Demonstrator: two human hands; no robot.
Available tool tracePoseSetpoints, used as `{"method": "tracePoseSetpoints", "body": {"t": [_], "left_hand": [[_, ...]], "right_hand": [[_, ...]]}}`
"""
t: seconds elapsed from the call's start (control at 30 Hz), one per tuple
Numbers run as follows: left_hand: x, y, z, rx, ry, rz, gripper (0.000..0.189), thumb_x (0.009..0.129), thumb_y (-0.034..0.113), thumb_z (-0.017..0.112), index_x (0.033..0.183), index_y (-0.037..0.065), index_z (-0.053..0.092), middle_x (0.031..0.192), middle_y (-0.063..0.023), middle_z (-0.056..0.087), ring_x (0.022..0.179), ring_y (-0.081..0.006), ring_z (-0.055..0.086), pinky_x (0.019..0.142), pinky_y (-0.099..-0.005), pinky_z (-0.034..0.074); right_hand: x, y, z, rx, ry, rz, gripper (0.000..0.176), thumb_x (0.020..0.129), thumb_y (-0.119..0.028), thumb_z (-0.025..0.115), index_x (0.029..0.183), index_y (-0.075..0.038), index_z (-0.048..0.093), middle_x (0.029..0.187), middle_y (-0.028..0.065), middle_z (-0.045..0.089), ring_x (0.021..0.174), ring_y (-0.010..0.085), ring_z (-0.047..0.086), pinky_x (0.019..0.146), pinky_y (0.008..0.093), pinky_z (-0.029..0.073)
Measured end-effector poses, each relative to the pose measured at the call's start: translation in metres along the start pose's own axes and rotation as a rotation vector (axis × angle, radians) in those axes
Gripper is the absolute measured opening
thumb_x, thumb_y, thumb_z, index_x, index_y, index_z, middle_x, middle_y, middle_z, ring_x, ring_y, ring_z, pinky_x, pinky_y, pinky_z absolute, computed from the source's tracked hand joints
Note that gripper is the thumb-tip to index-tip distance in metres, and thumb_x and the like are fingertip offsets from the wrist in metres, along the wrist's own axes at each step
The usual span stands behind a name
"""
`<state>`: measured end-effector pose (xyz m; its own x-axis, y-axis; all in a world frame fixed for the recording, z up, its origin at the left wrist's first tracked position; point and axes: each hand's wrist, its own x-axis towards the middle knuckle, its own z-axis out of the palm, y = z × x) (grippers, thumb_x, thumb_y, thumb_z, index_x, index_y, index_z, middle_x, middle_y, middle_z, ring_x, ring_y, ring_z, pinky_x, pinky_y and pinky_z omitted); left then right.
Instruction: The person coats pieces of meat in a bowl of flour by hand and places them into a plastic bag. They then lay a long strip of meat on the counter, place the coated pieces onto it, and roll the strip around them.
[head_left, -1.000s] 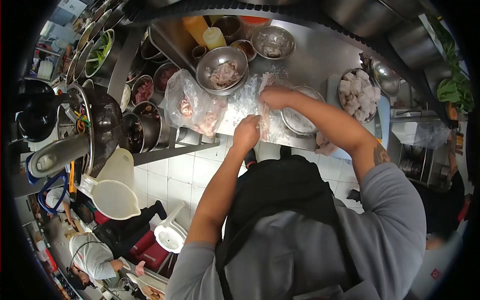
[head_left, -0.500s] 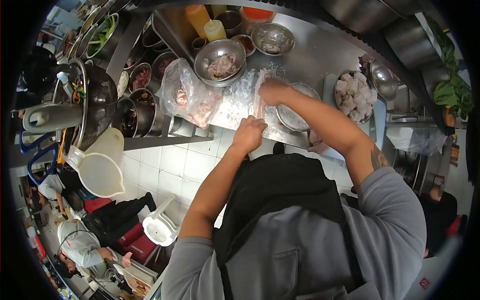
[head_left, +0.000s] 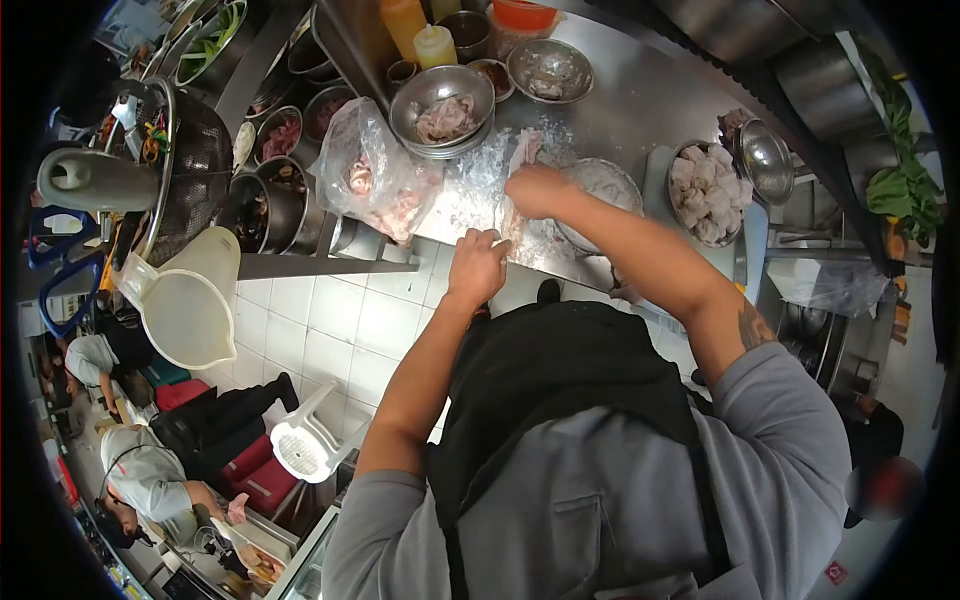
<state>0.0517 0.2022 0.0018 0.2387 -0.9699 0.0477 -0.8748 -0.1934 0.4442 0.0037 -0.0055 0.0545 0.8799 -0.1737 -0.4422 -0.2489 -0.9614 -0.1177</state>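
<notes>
A long strip of pale raw meat [head_left: 526, 147], dusted with white powder, lies on the steel counter and runs toward its front edge. My right hand [head_left: 537, 192] is closed over the middle of the strip, with the fingers hidden beneath. At the near end, by the counter's edge, my left hand [head_left: 479, 265] is closed with its fingertips at the meat; the exact grip is partly hidden. Just right of my right hand sits a metal bowl of white powder [head_left: 607, 187], partly covered by my forearm. Loose powder is scattered around the strip.
To the left are a plastic bag of raw meat [head_left: 362, 175] and a metal bowl with meat pieces [head_left: 443, 112]. A bowl of whitish chunks [head_left: 708, 192] stands right. Squeeze bottles [head_left: 435, 46] are behind. A white stool [head_left: 305, 440] and other people are lower left.
My right hand has moved toward me along the strip, leaving more of its far end visible. My left hand stays near the counter's edge. The whole view has shifted slightly.
</notes>
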Motion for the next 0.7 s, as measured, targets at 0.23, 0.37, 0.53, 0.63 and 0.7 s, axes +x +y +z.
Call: {"method": "tracePoseSetpoints", "body": {"t": [0.23,0.37,0.53,0.63,0.7], "left_hand": [[-0.017,-0.008,-0.002,0.004,0.024,0.036,0.032,0.076,0.007,0.066,0.106,0.012,0.074,0.116,-0.0083,0.063,0.111,-0.0320,0.051,0.095,-0.0438,0.044],[-0.027,-0.020,-0.003,-0.041,0.068,-0.029,0.028,0.075,0.005,0.065,0.100,0.011,0.075,0.115,-0.0070,0.063,0.111,-0.0314,0.051,0.096,-0.0430,0.044],[-0.034,-0.027,-0.007,-0.061,0.107,-0.110,0.028,0.074,0.003,0.066,0.100,0.008,0.075,0.110,-0.0088,0.064,0.108,-0.0315,0.053,0.096,-0.0416,0.045],[-0.037,-0.029,-0.008,-0.072,0.127,-0.121,0.028,0.073,0.002,0.066,0.100,0.007,0.075,0.108,-0.0097,0.065,0.106,-0.0318,0.054,0.095,-0.0416,0.045],[-0.038,-0.029,-0.007,-0.076,0.153,-0.123,0.028,0.073,0.002,0.066,0.099,0.006,0.074,0.107,-0.0099,0.065,0.104,-0.0317,0.054,0.095,-0.0422,0.045]], "right_hand": [[-0.007,-0.027,0.018,-0.012,-0.008,-0.028,0.019,0.072,-0.010,0.068,0.089,-0.004,0.075,0.098,0.0163,0.072,0.100,0.0344,0.067,0.086,0.0428,0.053],[-0.010,-0.032,0.023,-0.012,0.038,-0.125,0.018,0.071,-0.012,0.069,0.086,-0.003,0.074,0.095,0.0153,0.072,0.102,0.0320,0.065,0.086,0.0422,0.052],[-0.017,-0.044,0.035,-0.060,0.050,-0.230,0.017,0.071,-0.012,0.067,0.084,-0.003,0.073,0.095,0.0145,0.072,0.102,0.0307,0.064,0.087,0.0420,0.051],[-0.021,-0.045,0.045,-0.030,0.105,-0.249,0.017,0.071,-0.012,0.065,0.083,-0.003,0.074,0.093,0.0148,0.072,0.100,0.0310,0.064,0.087,0.0416,0.050],[-0.017,-0.041,0.052,-0.002,0.118,-0.273,0.018,0.070,-0.013,0.065,0.081,-0.002,0.073,0.090,0.0174,0.071,0.095,0.0332,0.065,0.084,0.0432,0.051]]}}
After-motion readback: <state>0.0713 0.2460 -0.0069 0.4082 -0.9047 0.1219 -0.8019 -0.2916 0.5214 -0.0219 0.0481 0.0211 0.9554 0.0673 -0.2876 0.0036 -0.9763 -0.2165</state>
